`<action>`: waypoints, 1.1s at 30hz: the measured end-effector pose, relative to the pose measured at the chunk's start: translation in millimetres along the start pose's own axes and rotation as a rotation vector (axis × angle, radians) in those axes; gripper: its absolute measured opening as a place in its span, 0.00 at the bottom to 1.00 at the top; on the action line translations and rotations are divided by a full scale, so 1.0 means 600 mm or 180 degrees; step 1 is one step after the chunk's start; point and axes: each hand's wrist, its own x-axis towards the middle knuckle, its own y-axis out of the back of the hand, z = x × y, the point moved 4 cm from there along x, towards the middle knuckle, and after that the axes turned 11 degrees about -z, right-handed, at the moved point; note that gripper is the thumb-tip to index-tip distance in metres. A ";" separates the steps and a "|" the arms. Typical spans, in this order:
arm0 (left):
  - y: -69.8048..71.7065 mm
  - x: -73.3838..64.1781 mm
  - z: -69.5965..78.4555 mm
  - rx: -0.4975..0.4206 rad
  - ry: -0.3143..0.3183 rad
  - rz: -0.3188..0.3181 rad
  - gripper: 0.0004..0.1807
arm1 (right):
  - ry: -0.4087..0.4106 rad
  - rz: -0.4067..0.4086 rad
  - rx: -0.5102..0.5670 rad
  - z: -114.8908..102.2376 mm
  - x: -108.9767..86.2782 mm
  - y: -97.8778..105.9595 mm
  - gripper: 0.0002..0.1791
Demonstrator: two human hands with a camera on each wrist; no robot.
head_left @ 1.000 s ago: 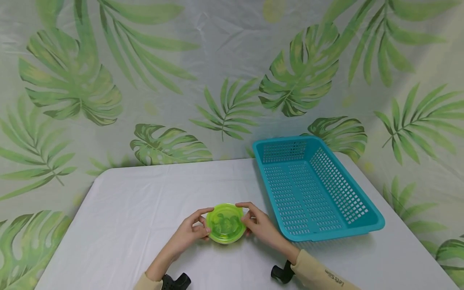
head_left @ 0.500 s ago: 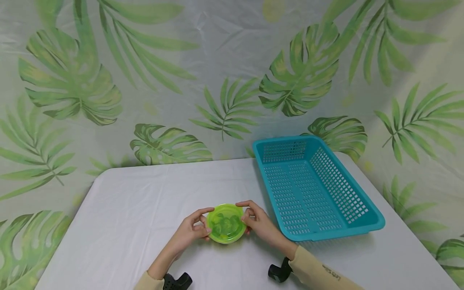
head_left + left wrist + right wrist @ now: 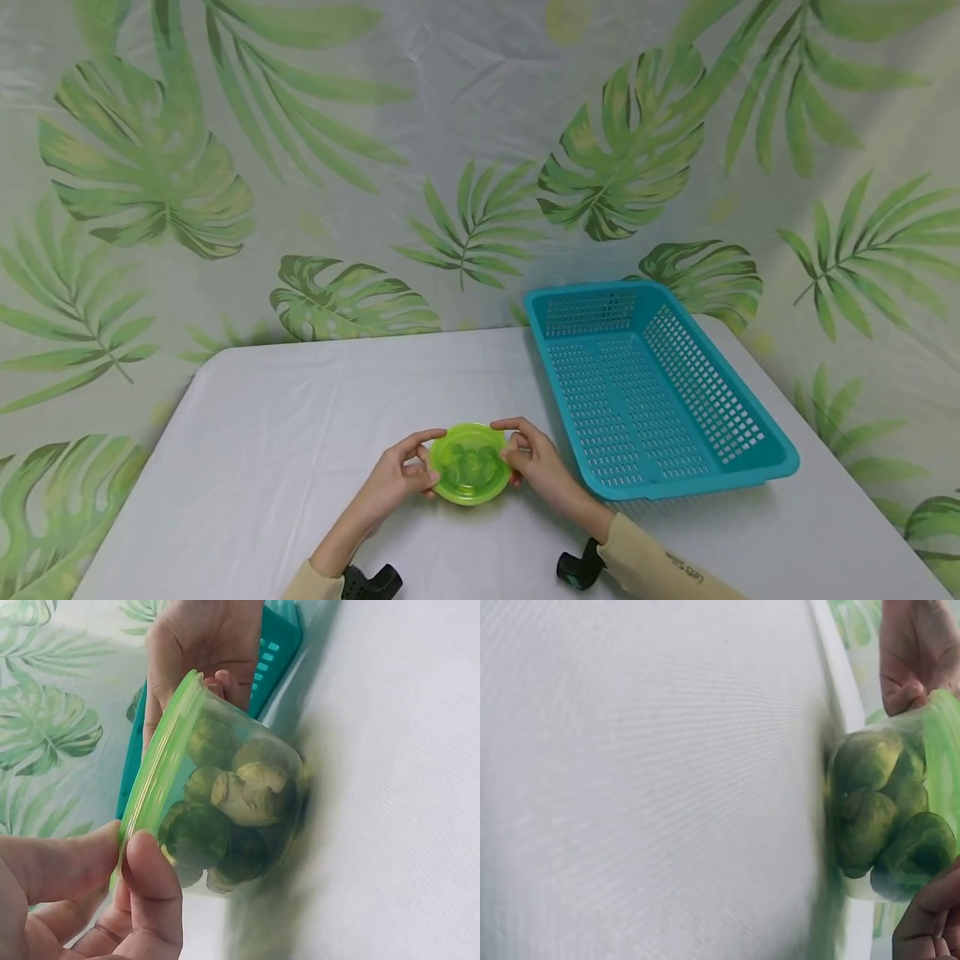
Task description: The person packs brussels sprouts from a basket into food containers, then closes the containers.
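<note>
A round clear container (image 3: 289, 761) with a green lid (image 3: 471, 464) stands on the white table in front of the person. Several Brussels sprouts (image 3: 866, 829) show through its wall. On the lid's left edge, my left hand (image 3: 397, 472) pinches the rim between thumb and fingers, seen close in the left wrist view. My right hand (image 3: 534, 457) holds the opposite edge, index finger on the far rim and thumb at the near side. Both hands' lower fingers are partly hidden by the container.
A turquoise perforated basket (image 3: 686, 481) sits at the right of the white-covered table (image 3: 262, 433), close beside the right forearm. Behind the table hangs a leaf-patterned cloth (image 3: 480, 125). Black wrist cameras (image 3: 577, 568) sit below each wrist.
</note>
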 end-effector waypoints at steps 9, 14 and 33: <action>0.006 -0.002 0.004 0.0318 0.0089 -0.0243 0.32 | 0.0085 -0.0460 0.0135 -0.001 -0.008 -0.009 0.37; 0.006 -0.003 0.001 0.0314 0.0188 -0.0388 0.42 | 0.0163 -0.0639 0.0176 0.000 -0.010 -0.012 0.44; 0.020 0.002 0.034 0.1552 0.0078 -0.0040 0.40 | 0.0154 0.0000 -0.0967 -0.020 -0.024 -0.009 0.37</action>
